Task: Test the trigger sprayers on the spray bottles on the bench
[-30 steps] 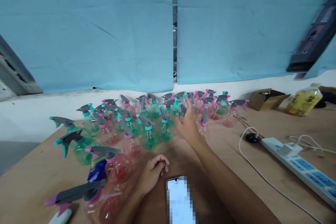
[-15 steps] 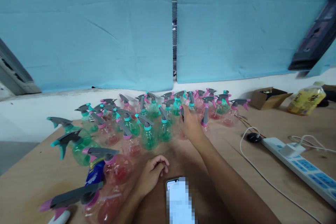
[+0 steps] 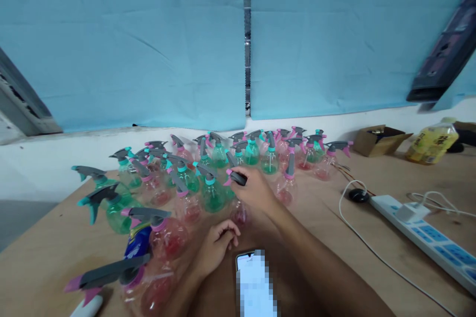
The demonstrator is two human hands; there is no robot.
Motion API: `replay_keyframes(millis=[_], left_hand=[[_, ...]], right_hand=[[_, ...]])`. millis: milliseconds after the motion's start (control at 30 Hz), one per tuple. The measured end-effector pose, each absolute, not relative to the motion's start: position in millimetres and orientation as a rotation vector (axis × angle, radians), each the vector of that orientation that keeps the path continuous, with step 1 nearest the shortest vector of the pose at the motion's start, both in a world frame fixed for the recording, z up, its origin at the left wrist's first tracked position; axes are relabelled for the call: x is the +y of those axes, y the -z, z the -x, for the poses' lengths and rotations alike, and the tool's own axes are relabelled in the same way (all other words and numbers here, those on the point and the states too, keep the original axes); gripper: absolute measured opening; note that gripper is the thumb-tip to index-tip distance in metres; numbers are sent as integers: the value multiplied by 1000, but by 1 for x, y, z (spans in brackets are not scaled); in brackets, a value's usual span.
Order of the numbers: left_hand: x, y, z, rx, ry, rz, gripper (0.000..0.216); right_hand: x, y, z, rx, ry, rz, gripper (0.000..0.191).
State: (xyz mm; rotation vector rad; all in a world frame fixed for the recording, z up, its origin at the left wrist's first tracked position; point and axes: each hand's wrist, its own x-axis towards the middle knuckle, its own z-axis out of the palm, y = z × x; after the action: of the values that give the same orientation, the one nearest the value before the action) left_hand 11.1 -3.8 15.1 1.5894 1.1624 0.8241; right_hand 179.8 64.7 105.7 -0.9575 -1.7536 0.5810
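Note:
In the head view my right hand is closed around the grey-and-pink spray head of a clear pink spray bottle. Most of that bottle's top is covered by my fingers, and its round body shows below them. My left hand rests low over the table with loosely curled fingers and nothing in it. Just left of my right hand stands a green spray bottle with a turquoise collar. A pink spray bottle is on the other side. Below my hands lies a lit phone, its screen blurred out.
Several more pink and green spray bottles crowd the wooden table toward the wall. A blue packet lies among them at left. On the right are a white power strip, cables, a cardboard box and a yellow-labelled bottle.
My right hand has come nearer and to the left, bringing the pink spray bottle out from the group. The left hand has stayed about where it was.

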Motion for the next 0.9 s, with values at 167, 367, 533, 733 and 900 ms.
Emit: replay_keyframes(millis=[167,367,533,733,900], left_hand=[[-4,-17,-11,1164,-812,-1590,19],[-2,-13,-11,1168,-804,-1598,19],[-5,-17,-13,1154,-773,-1605,20],[-6,-22,-15,1179,-710,-1656,22],[-5,-21,-14,1182,-708,-1653,23]], right_hand=[[67,-86,-157,-1494,-1002,707,18],[78,-66,-160,-1478,-1192,522,35],[82,-57,-173,-1677,-1171,525,20],[75,-75,-179,-1837,-1231,415,26],[75,-79,-179,-1850,-1255,397,37]])
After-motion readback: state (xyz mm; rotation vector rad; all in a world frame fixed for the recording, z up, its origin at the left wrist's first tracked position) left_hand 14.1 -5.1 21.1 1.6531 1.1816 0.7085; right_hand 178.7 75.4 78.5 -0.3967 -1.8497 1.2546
